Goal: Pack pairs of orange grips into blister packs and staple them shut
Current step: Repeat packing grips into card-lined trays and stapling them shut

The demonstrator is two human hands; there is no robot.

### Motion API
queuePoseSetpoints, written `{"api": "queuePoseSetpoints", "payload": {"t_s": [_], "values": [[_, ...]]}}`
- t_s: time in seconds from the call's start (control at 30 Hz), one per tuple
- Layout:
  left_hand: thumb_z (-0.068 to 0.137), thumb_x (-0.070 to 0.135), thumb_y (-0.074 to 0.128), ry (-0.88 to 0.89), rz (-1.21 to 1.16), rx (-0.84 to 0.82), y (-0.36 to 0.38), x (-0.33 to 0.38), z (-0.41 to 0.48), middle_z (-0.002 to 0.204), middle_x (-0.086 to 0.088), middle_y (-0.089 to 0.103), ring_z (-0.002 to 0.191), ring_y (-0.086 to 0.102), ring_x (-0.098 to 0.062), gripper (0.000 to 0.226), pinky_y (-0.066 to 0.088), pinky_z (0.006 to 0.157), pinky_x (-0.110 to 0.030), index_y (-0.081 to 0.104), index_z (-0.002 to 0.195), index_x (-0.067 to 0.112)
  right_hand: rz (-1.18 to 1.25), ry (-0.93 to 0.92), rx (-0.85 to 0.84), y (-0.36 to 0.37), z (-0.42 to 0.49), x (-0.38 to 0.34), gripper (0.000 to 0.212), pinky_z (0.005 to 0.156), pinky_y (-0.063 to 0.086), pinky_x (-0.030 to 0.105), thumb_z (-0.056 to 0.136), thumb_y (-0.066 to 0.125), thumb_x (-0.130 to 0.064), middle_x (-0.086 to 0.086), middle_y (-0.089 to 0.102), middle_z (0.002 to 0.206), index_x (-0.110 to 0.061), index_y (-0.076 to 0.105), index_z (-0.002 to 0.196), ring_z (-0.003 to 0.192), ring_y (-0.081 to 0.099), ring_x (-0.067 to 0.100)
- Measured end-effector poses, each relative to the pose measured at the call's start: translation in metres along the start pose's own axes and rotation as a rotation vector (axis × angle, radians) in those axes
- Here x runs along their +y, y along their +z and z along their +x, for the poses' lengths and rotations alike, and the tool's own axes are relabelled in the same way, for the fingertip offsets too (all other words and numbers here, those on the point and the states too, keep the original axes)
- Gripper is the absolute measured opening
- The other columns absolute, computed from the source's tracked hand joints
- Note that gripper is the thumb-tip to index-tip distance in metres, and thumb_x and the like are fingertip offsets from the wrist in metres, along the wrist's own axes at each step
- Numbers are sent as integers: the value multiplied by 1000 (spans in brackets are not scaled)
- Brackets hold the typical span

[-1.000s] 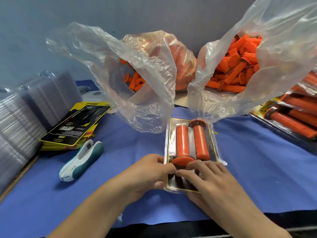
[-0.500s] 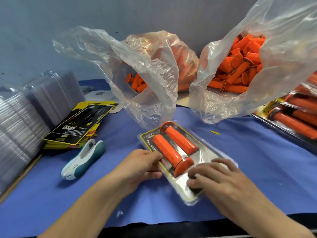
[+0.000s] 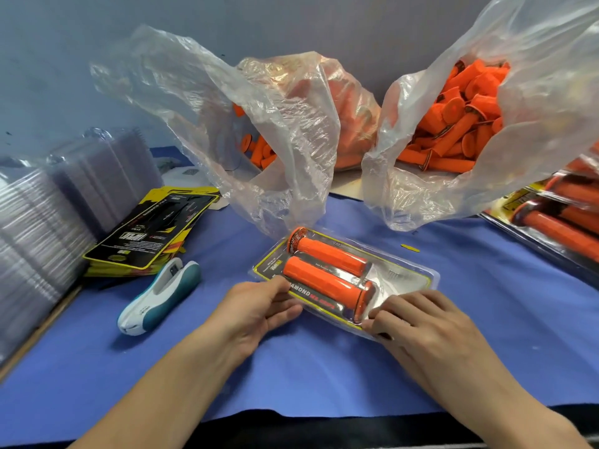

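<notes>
Blister pack (image 3: 409, 277) lay on the blue cloth (image 3: 505, 322), near centre, turned diagonally with one end pointing far-left and the other near-right. Clear shell closed over a yellow-bordered printed card. Two orange grips sat inside, side by side and parallel: far grip (image 3: 327, 254) with its flanged end at the far-left, near grip (image 3: 324, 285) with its flange at the near-right.

Left hand (image 3: 259, 309) held the pack's near-left edge, fingers curled around it, thumb on top. Right hand (image 3: 418, 322) was at the near-right corner, fingers bent, fingertips and thumb pinching the shell rim.

Stapler (image 3: 162, 296), white and teal, lay on the cloth left of the pack, apart from both hands. Stack of printed cards (image 3: 152, 234) sat just beyond it; stacks of empty clear shells (image 3: 48, 222) stood at the far-left edge.

Behind the pack were two open plastic bags holding loose orange grips: left bag (image 3: 275, 140) and right bag (image 3: 486, 124). Filled packs (image 3: 557, 218) lay at the right edge. A small yellow scrap (image 3: 410, 247) lay on the cloth just beyond the pack.
</notes>
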State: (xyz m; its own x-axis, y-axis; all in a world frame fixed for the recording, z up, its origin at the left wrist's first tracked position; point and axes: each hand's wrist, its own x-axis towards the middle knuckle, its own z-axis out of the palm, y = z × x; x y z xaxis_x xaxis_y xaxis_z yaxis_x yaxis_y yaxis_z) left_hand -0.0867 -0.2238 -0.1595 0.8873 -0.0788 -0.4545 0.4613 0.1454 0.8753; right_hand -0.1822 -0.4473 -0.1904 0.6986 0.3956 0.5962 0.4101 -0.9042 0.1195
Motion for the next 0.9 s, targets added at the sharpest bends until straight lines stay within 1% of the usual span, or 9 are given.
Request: {"api": "queuePoseSetpoints", "payload": {"t_s": [0.17,0.37,0.43,0.53,0.57,0.63,0.73,0.8,0.9], "values": [[92,1,59,28,-21,44,-5,5,9,53,-9,64,50,68,-16,14,56,49,-22,60,78,-3,4,68,-36,-4,-2,11,15,81,41,31,82,66,-15,-9,62,86,-28,59,87,76,63,21],[95,10,49,25,-11,26,-3,7,10,67,-16,72,60,73,-20,20,55,47,-22,60,84,-2,-5,193,-6,-3,-1,13,13,80,41,32,87,54,-14,-6,65,86,-21,63,83,74,65,25],[96,11,47,27,-11,37,-2,7,10,70,-17,73,61,73,-21,23,56,48,-23,61,83,-2,-17,224,11,-1,-1,5,7,80,42,33,82,62,-13,-4,66,89,-20,63,84,74,66,26],[97,12,46,24,-24,48,-3,5,10,73,-18,74,61,73,-22,24,57,48,-24,63,85,-1,-31,256,44,4,4,-11,12,76,51,40,78,69,-27,-1,67,93,-19,67,87,78,65,27],[97,12,46,20,-27,41,-3,4,9,75,-18,74,62,73,-23,24,57,49,-25,63,88,-2,-39,259,67,5,7,-15,13,72,51,41,78,69,-28,0,66,91,-19,69,88,77,65,28],[98,13,45,11,-27,22,-3,3,9,77,-19,74,64,74,-23,26,56,49,-25,64,92,-3,-86,235,94,9,12,-20,10,70,46,40,81,72,-22,2,62,88,-22,70,91,73,60,28],[98,14,45,-9,-7,0,-6,2,8,78,-20,74,65,74,-24,28,55,48,-25,66,94,-4,-134,225,43,13,14,-21,30,69,40,40,74,81,-8,3,60,89,-23,70,97,72,55,29],[97,15,46,-27,23,-16,-10,5,9,79,-21,74,64,74,-25,29,55,48,-25,67,94,-5,-142,226,12,13,14,-19,40,67,43,41,67,84,-4,4,59,90,-22,71,101,72,55,29],[96,16,44,-61,119,-62,-15,11,11,82,-19,75,64,74,-23,32,55,48,-24,68,92,-4,-153,212,-14,13,15,-15,47,64,45,42,60,82,1,5,57,89,-20,70,100,72,55,30]]}}
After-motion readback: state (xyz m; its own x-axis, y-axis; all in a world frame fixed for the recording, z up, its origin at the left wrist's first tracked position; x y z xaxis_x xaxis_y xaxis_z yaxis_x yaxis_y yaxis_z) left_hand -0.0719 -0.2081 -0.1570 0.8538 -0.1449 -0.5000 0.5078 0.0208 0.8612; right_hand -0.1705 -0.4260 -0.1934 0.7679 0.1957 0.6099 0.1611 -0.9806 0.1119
